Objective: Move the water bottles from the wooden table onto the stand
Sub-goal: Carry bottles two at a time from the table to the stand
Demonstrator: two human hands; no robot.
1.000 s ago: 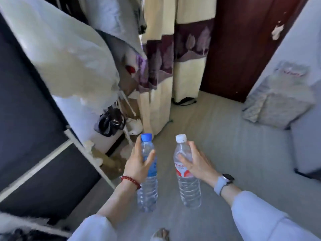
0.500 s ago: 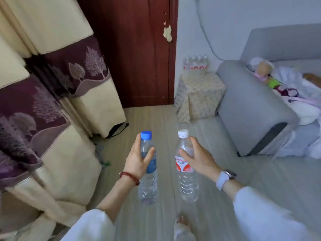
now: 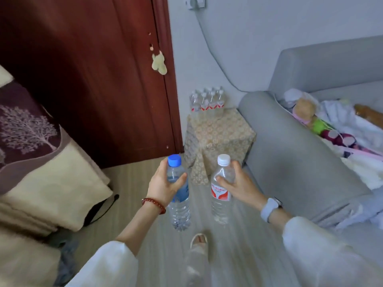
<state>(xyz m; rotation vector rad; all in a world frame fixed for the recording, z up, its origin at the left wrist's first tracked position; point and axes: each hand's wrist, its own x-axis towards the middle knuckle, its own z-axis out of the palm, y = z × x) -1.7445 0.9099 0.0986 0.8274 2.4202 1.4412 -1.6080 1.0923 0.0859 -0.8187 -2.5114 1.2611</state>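
My left hand grips a clear water bottle with a blue cap and blue label, held upright in the air. My right hand grips a second clear bottle with a white cap and red label, also upright. Ahead stands a small stand under a patterned lace cloth, in the corner between the door and the sofa. Several red-labelled water bottles stand in a tight group at its back edge. Both held bottles are short of the stand, above the floor.
A dark red wooden door is ahead on the left. A grey sofa with toys and clothes runs along the right. A cream and purple curtain hangs at the left. My slippered foot is on the pale wood floor.
The view has swung right from the curtain and rack toward the door, stand and sofa, which are now nearer. Both hands still hold their bottles in the same upright pose.
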